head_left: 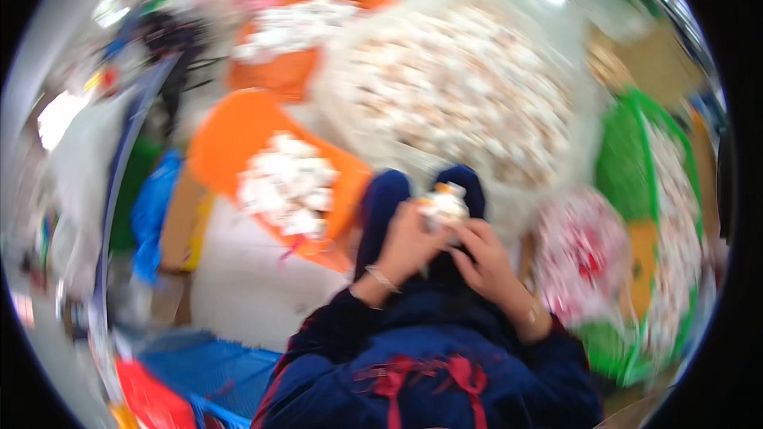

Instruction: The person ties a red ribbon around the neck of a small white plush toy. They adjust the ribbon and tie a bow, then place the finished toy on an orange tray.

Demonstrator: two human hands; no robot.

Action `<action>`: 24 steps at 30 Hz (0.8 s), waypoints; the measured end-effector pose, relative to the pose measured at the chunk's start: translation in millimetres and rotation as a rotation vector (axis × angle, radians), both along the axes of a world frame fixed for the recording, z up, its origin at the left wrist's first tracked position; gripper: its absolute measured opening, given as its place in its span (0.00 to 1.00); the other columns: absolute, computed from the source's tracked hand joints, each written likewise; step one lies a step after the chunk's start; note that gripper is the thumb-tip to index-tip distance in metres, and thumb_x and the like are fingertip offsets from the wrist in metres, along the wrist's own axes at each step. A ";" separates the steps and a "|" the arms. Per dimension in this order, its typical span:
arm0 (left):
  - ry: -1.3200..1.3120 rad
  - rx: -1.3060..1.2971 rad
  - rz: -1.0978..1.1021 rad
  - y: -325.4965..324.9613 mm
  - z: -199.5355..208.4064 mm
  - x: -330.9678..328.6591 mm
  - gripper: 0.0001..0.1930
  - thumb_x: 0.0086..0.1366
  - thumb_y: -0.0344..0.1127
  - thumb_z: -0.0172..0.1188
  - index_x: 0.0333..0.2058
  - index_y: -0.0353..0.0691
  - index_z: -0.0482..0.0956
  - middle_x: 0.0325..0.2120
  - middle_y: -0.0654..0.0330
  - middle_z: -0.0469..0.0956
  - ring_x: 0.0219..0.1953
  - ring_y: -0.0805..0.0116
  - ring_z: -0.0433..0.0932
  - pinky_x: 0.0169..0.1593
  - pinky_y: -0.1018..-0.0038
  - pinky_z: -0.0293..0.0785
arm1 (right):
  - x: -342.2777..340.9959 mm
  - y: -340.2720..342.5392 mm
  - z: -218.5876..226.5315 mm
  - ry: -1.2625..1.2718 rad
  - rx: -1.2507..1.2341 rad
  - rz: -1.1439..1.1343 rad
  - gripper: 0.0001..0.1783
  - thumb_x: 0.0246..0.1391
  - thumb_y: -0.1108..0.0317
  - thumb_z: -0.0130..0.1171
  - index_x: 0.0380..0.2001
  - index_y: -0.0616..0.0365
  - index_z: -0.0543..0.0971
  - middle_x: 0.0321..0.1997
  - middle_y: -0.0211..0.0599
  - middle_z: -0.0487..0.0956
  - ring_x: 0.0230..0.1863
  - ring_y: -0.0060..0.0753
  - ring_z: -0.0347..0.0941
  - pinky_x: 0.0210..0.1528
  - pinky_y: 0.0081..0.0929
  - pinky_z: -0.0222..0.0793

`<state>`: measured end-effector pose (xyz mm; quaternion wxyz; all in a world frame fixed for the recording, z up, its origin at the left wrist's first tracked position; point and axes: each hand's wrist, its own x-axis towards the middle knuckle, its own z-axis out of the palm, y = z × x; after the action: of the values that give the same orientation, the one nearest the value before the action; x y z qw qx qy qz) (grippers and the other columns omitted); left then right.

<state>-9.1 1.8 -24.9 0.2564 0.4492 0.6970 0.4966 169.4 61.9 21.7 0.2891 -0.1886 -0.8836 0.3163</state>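
Note:
Over my knees, a small white item with orange-yellow bits (445, 203) is held up between my two hands; it looks like a little soft toy, but blur hides its exact kind. My left hand (411, 240) is closed around its left and lower side. Against its lower right, my right hand (482, 254) has its fingertips bent in, pinching at the edge. What lies right between the fingertips is too small to make out. To the left, a pile of similar white pieces (288, 179) rests on an orange sheet or bag (230, 131).
Ahead is a large clear plastic bag (338, 123) full of whitish pieces. Another orange bag (274, 75) with white pieces lies beyond. At right stand a pink-and-white filled bag (580, 242) and a green-edged container (624, 151). A blue crate (211, 365) is at lower left.

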 end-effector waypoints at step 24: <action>-0.346 0.302 -0.256 -22.7 10.8 -4.0 0.23 0.70 0.38 0.67 0.59 0.38 0.73 0.46 0.65 0.79 0.44 0.80 0.77 0.45 0.79 0.78 | 0.7 -13.1 -3.0 0.153 -0.082 0.111 0.25 0.51 0.75 0.66 0.55 0.63 0.77 0.53 0.46 0.73 0.47 0.41 0.75 0.47 0.31 0.74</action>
<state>-13.1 -21.0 -14.1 0.3626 0.4753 0.4984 0.6278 170.1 48.8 18.7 0.3300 -0.1263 -0.8543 0.3812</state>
